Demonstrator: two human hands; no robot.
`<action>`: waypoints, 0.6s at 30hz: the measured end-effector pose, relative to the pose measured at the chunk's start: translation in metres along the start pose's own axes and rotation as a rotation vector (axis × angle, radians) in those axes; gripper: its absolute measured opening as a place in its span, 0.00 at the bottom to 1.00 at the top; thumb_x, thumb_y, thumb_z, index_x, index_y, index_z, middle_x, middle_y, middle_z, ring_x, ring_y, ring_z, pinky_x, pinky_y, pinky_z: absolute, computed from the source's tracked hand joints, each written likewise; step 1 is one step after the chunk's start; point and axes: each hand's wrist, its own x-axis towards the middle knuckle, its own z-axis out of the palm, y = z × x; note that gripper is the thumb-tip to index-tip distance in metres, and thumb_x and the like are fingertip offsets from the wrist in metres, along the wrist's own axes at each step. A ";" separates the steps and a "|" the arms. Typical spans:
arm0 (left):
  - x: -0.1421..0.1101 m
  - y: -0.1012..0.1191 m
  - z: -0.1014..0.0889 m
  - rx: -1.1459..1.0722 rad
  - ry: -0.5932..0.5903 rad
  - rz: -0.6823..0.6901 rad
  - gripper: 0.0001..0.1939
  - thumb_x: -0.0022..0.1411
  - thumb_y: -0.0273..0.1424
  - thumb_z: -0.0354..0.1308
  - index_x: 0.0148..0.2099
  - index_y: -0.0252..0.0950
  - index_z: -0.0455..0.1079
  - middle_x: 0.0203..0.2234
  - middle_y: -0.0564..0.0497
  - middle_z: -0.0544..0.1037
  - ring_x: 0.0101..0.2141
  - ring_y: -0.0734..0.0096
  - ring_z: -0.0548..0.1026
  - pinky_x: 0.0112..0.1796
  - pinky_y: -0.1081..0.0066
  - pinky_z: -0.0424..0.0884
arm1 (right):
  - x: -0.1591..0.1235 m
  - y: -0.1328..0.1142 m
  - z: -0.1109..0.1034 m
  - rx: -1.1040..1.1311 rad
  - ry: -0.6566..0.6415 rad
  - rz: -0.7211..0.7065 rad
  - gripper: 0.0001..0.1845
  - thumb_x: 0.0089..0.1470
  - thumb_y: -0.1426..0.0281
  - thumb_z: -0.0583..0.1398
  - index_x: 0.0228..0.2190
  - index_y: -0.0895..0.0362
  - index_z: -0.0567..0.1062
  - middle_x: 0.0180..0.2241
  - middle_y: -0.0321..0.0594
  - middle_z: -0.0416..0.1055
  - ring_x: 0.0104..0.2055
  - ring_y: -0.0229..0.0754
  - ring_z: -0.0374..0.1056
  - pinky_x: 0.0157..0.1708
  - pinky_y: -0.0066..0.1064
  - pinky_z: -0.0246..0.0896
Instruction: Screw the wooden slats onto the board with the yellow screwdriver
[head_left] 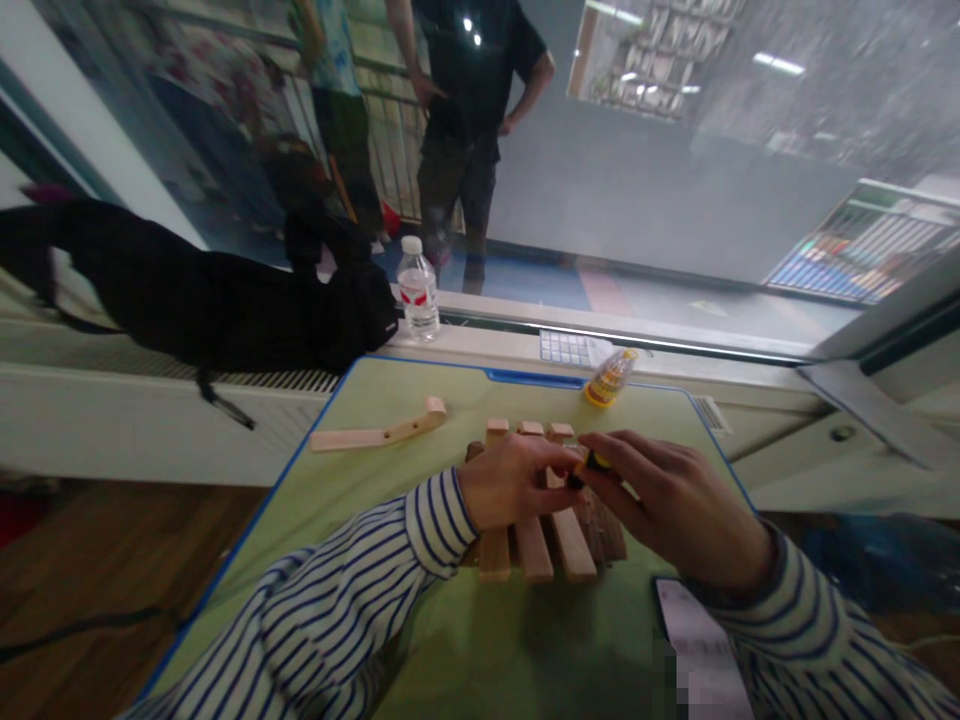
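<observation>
My right hand is closed, its fingertips pinching a small yellow-and-black object whose kind I cannot make out. Close against it, my left hand has its thumb and fingers drawn together by a small dark bit; what they hold is mostly hidden. Both hands are over a wooden piece made of several pale slats lying side by side across a darker brown board. To the left on the table lies a pale wooden strip with holes and an upturned end.
The green table has a blue edge. At its back stands a clear bottle with a yellow cap and base. A phone lies near my right wrist. On the sill are a water bottle and a black bag. People stand beyond the glass.
</observation>
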 end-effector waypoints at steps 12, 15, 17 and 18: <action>-0.002 -0.001 0.001 -0.038 -0.004 -0.022 0.10 0.60 0.33 0.55 0.42 0.34 0.71 0.30 0.53 0.74 0.30 0.76 0.70 0.33 0.77 0.63 | 0.000 0.005 -0.018 0.083 -0.098 -0.093 0.22 0.57 0.69 0.54 0.54 0.54 0.60 0.53 0.42 0.65 0.49 0.41 0.66 0.45 0.36 0.66; -0.002 -0.002 0.001 -0.036 -0.009 -0.024 0.08 0.60 0.32 0.55 0.40 0.34 0.71 0.30 0.53 0.74 0.31 0.76 0.70 0.33 0.77 0.63 | 0.000 0.006 -0.015 0.091 -0.105 -0.100 0.19 0.58 0.70 0.53 0.52 0.54 0.63 0.51 0.41 0.67 0.46 0.41 0.68 0.43 0.37 0.67; -0.001 -0.003 0.001 -0.044 -0.014 -0.006 0.07 0.60 0.31 0.55 0.38 0.33 0.71 0.29 0.53 0.74 0.31 0.76 0.70 0.33 0.77 0.63 | 0.001 0.006 -0.013 0.081 -0.102 -0.099 0.18 0.58 0.70 0.52 0.50 0.56 0.64 0.50 0.42 0.68 0.45 0.42 0.69 0.42 0.37 0.68; -0.001 -0.002 0.001 -0.048 -0.017 0.008 0.06 0.60 0.30 0.54 0.38 0.33 0.70 0.29 0.53 0.73 0.31 0.76 0.70 0.33 0.77 0.63 | 0.001 0.006 -0.013 0.075 -0.102 -0.096 0.17 0.58 0.70 0.52 0.50 0.56 0.64 0.49 0.42 0.68 0.44 0.42 0.69 0.42 0.37 0.68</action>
